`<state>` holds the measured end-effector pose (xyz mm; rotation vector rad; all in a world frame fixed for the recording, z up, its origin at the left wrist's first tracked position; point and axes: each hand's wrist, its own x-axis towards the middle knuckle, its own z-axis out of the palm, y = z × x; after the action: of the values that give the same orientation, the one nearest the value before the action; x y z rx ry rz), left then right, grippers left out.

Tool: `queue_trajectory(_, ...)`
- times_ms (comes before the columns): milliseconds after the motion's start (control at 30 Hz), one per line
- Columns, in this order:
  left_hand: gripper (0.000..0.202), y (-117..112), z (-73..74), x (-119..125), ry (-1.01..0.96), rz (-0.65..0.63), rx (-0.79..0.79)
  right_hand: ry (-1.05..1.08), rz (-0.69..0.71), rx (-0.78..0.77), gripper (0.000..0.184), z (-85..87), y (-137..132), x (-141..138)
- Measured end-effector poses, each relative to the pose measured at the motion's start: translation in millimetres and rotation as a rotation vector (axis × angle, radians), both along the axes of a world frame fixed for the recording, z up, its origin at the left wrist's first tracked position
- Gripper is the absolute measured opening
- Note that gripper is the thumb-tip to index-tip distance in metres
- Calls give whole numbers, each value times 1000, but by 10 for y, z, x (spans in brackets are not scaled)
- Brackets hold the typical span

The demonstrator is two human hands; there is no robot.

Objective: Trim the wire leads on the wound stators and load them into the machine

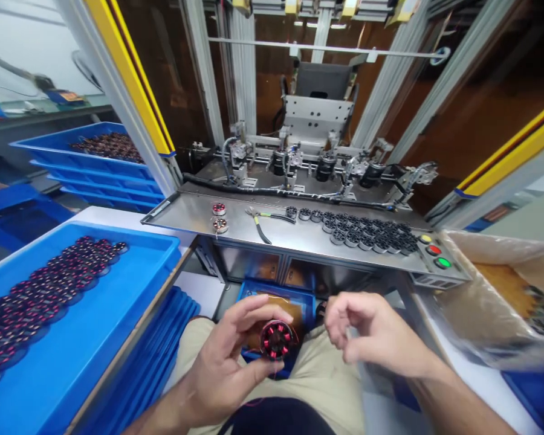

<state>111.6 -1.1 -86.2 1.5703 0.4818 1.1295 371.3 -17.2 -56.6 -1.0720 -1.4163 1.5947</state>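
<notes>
My left hand point(229, 350) holds a wound motor stator point(277, 339) between thumb and fingers, above my lap. Red wire fills its slots, and loose thin wire ends stick out at its edge. To the right, my right hand point(372, 332) hangs apart from the stator, fingers loosely curled and thumb away from them; nothing shows in it. Just past its fingertips a dark round part point(321, 309) is partly covered. On the metal shelf ahead lie a red-wound stator point(219, 209), a copper-coloured stator point(220, 225) and pliers point(267, 219) with green-and-black handles.
Black ring-shaped parts point(367, 232) crowd the shelf's right side, near push buttons point(434, 249). A machine with several clamping stations point(325, 166) stands behind. Left is a blue tray point(131, 284) with rows of stators; right, a plastic-lined carton point(485, 314). A blue bin point(249, 289) sits below.
</notes>
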Motion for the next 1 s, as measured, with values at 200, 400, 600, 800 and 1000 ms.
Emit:
queue_trajectory(200, 74, -83, 7, 93, 21, -34, -36, 86, -148, 110, 29, 81, -110, -492)
queue_trajectory(400, 47, -60, 23, -6, -12, -77, -339, 164, -335, 139, 26, -258, -264, -610)
queue_trajectory(600, 55, 51, -23, 109, -219, -239, -629, 181, -428, 260, 20, -411, -332, -729)
queue_trajectory(800, 40, 32, -131, 271, -112, 94, -514, 76, -389, 323, 17, -551, -368, -716)
queue_trajectory(1000, 65, -119, -143, 307, 57, 265, -108, 105, -332, 359, 17, -485, -260, -640)
